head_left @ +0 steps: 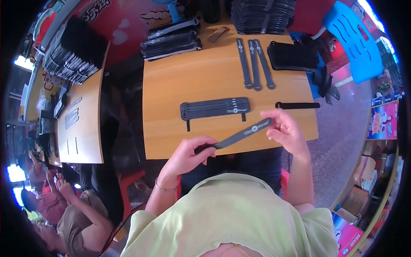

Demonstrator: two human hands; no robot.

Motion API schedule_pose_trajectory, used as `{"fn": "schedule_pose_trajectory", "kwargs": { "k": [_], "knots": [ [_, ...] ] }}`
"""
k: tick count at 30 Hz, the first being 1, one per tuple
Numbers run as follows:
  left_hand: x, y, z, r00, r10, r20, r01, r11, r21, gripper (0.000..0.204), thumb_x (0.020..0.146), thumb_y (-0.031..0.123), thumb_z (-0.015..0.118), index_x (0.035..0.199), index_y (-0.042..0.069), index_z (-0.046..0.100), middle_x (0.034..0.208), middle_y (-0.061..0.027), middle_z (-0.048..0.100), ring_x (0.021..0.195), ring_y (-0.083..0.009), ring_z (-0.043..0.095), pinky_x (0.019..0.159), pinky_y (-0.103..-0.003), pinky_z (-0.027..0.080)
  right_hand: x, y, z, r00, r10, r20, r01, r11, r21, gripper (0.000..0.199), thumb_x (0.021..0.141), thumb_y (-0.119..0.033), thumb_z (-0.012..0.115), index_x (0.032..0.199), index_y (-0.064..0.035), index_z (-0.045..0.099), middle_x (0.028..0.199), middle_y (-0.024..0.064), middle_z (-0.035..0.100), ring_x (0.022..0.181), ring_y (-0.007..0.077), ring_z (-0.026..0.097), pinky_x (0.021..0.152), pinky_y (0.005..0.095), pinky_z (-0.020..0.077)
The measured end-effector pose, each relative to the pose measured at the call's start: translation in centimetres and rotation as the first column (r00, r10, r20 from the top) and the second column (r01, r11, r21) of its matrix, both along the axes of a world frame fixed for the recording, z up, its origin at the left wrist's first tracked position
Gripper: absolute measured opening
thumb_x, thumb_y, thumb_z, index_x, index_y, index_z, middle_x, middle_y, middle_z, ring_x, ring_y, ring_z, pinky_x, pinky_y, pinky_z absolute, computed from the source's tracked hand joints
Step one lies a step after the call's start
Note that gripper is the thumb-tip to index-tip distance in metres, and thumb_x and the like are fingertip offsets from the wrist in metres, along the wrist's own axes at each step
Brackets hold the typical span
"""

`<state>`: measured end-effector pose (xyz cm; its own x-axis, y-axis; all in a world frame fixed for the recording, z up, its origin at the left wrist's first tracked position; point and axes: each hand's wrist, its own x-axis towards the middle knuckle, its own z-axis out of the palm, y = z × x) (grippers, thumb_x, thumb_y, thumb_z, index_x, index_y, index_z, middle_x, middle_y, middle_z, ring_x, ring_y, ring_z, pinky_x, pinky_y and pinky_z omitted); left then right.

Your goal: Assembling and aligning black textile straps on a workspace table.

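Note:
A grey strap [242,135] with pale lettering is stretched between my hands above the table's near edge. My left hand [190,153] is closed around its lower left end. The fingers of my right hand [286,129] pinch the upper right end. Just beyond lies a neat row of overlapping grey straps [209,112], with two short black strips [188,125] sticking out from beneath it. To the right of the row, near my right hand, one black strap [299,105] lies flat on the table.
Three grey straps [253,64] lie lengthwise at the far right of the table [171,145], beside a black stack [292,57]. Strap bundles [171,43] and a tall pile [263,18] stand behind. A blue chair [357,43] is at right. People sit by another table [87,137] at left.

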<state>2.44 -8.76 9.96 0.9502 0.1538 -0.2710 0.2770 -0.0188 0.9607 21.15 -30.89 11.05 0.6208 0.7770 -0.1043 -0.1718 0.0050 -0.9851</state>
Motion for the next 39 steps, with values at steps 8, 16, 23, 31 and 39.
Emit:
{"fn": "schedule_pose_trajectory", "kwargs": {
  "k": [8, 16, 23, 31, 39],
  "knots": [
    [-0.5, 3.5, -2.8, 0.986, 0.158, -0.059, -0.161, 0.986, -0.052, 0.013, 0.089, 0.001, 0.057, 0.101, -0.003, 0.060, 0.083, -0.0045, 0.062, 0.073, -0.0103, 0.062, 0.068, -0.022, 0.051, 0.9, 2.2, -3.5, 1.000, 0.020, 0.020, -0.014, 0.964, -0.266, 0.014, 0.088, -0.004, 0.059, 0.101, -0.0008, 0.064, 0.078, -0.0002, 0.062, 0.068, 0.0043, 0.057, 0.061, 0.0177, 0.0451],
    [0.0, 5.8, -5.4, 0.931, 0.355, -0.088, -0.363, 0.923, -0.127, 0.015, 0.090, -0.002, 0.053, 0.103, -0.005, 0.058, 0.091, -0.0090, 0.063, 0.084, -0.0145, 0.066, 0.073, -0.024, 0.054, 1.5, 4.0, -7.4, 0.995, -0.066, 0.079, 0.083, 0.968, -0.237, 0.015, 0.089, -0.001, 0.057, 0.102, 0.0011, 0.064, 0.083, 0.0036, 0.064, 0.074, 0.0095, 0.064, 0.064, 0.0203, 0.0506],
    [0.3, 6.7, -6.6, 0.888, 0.449, -0.099, -0.455, 0.889, -0.044, 0.013, 0.088, -0.001, 0.057, 0.100, -0.004, 0.060, 0.080, -0.0069, 0.065, 0.077, -0.0136, 0.067, 0.068, -0.022, 0.053, 1.7, 4.5, -7.7, 0.993, -0.080, 0.092, 0.099, 0.970, -0.223, 0.017, 0.088, 0.000, 0.059, 0.103, 0.0010, 0.065, 0.086, 0.0043, 0.062, 0.074, 0.0092, 0.063, 0.065, 0.0202, 0.0507],
    [1.1, 7.0, -6.8, 0.809, 0.583, -0.077, -0.571, 0.810, 0.131, 0.008, 0.084, 0.002, 0.064, 0.090, -0.003, 0.060, 0.073, -0.0032, 0.064, 0.068, -0.0073, 0.062, 0.058, -0.019, 0.048, 1.2, 5.0, -8.5, 0.957, -0.188, 0.220, 0.240, 0.941, -0.238, 0.014, 0.083, 0.002, 0.065, 0.094, -0.0015, 0.057, 0.078, -0.0018, 0.057, 0.068, 0.0032, 0.052, 0.061, 0.0172, 0.0442],
    [1.4, 7.1, -8.1, 0.817, 0.575, 0.048, -0.567, 0.785, 0.249, 0.006, 0.082, 0.000, 0.066, 0.086, -0.002, 0.061, 0.067, 0.0010, 0.059, 0.058, -0.0020, 0.052, 0.052, -0.016, 0.041, 1.3, 5.1, -9.2, 0.949, -0.201, 0.242, 0.257, 0.940, -0.226, 0.016, 0.082, 0.002, 0.066, 0.093, -0.0019, 0.054, 0.079, -0.0016, 0.057, 0.068, 0.0030, 0.052, 0.059, 0.0168, 0.0438]
  ]
}}
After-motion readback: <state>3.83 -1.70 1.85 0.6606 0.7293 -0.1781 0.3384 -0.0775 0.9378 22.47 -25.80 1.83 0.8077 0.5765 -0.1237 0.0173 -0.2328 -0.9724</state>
